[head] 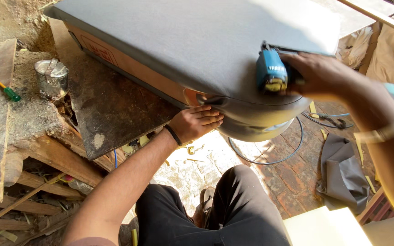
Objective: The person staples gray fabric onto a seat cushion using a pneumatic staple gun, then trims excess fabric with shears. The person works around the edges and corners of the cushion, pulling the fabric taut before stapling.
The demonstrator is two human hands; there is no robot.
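left hand (197,123) pinching fabric edge (233,102), right hand (318,73) gripping stapler (271,73)

Metal tin (51,77), green-handled screwdriver (3,87), grey fabric scrap (342,172), blue cable (270,160), wooden planks (37,182)

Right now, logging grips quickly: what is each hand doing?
Left hand: pressing grey fabric at the cushion's edge.
Right hand: closed around blue power tool.

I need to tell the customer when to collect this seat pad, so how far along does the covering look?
Done: the grey fabric lies smooth over the top. In hand: the left hand pulls the cover around the rounded corner while the right hand presses a blue stapler there. Left: the long side still shows bare orange board.
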